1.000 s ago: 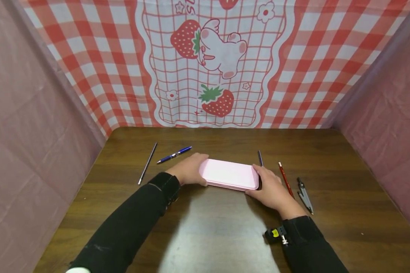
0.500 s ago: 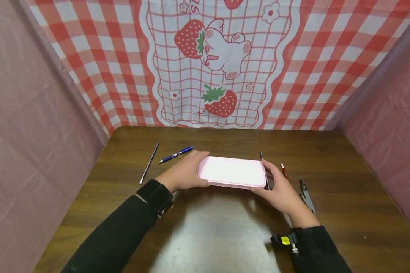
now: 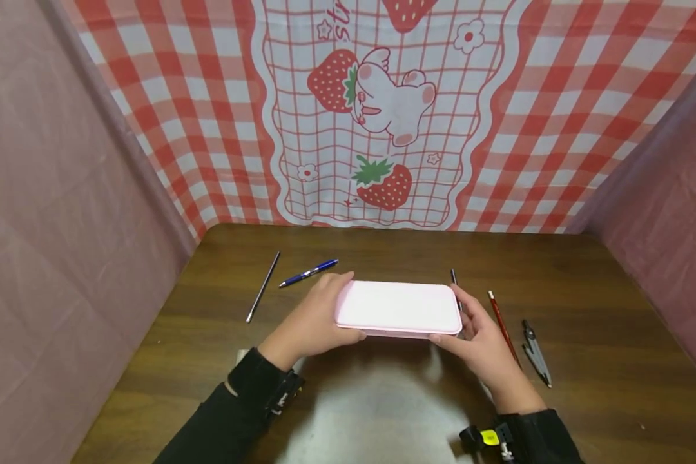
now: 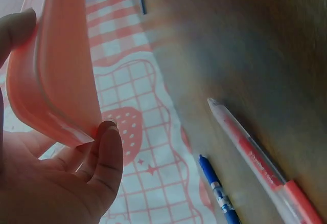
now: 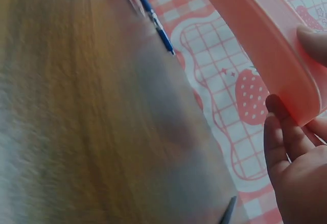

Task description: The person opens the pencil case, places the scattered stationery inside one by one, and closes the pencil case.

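Both hands hold a closed pink pencil case [image 3: 398,308] by its short ends, a little above the brown table [image 3: 591,283]. My left hand [image 3: 319,319] grips the left end, thumb on the near side and fingers round the far side. At the other end my right hand [image 3: 475,332] grips the same way. The left wrist view shows the case [image 4: 51,70] on edge between thumb and fingers [image 4: 107,152]. The right wrist view shows the case [image 5: 260,35] with my fingers [image 5: 278,142] curled under its end.
A blue pen [image 3: 309,272] and a thin grey pencil [image 3: 263,295] lie to the left on the table. A dark pen [image 3: 455,283] pokes out behind the case. A red pencil [image 3: 501,322] and a compass [image 3: 536,353] lie to the right. Pink cloth walls close in both sides.
The case lay flat on the table with a hand at each end; now both hands have raised it off the surface and drawn it slightly nearer.
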Motion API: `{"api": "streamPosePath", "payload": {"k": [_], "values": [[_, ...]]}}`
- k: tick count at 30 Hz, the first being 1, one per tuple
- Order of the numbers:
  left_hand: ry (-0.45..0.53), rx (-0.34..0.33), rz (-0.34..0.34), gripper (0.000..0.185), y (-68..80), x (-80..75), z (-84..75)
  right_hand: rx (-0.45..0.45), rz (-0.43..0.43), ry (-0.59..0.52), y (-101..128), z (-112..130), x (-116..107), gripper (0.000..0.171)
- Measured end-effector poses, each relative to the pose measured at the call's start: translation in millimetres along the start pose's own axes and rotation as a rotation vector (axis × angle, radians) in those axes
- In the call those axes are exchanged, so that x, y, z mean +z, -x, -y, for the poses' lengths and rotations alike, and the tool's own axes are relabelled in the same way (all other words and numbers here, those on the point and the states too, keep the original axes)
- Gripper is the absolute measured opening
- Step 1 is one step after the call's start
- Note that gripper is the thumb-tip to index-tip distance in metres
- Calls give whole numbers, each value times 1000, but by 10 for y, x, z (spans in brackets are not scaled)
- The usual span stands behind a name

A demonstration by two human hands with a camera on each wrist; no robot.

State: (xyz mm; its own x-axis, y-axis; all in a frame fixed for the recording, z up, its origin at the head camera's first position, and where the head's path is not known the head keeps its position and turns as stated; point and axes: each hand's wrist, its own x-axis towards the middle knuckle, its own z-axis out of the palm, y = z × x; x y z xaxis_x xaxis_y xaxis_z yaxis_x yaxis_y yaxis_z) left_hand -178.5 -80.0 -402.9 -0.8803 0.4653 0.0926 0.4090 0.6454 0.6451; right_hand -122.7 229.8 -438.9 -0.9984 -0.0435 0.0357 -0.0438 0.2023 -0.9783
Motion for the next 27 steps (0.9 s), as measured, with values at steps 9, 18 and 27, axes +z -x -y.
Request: {"api": "streamPosePath", "payload": {"k": [9,18,27], "values": [[87,-23,-46,107,326,53,-43,-121,65,-267,129,-150,99,98],[149,-46,-46,105,557,129,4,-100,164,-339,176,-241,188,102],[156,-1,-60,94,672,206,-39,-122,219,-347,256,-232,230,101]]}}
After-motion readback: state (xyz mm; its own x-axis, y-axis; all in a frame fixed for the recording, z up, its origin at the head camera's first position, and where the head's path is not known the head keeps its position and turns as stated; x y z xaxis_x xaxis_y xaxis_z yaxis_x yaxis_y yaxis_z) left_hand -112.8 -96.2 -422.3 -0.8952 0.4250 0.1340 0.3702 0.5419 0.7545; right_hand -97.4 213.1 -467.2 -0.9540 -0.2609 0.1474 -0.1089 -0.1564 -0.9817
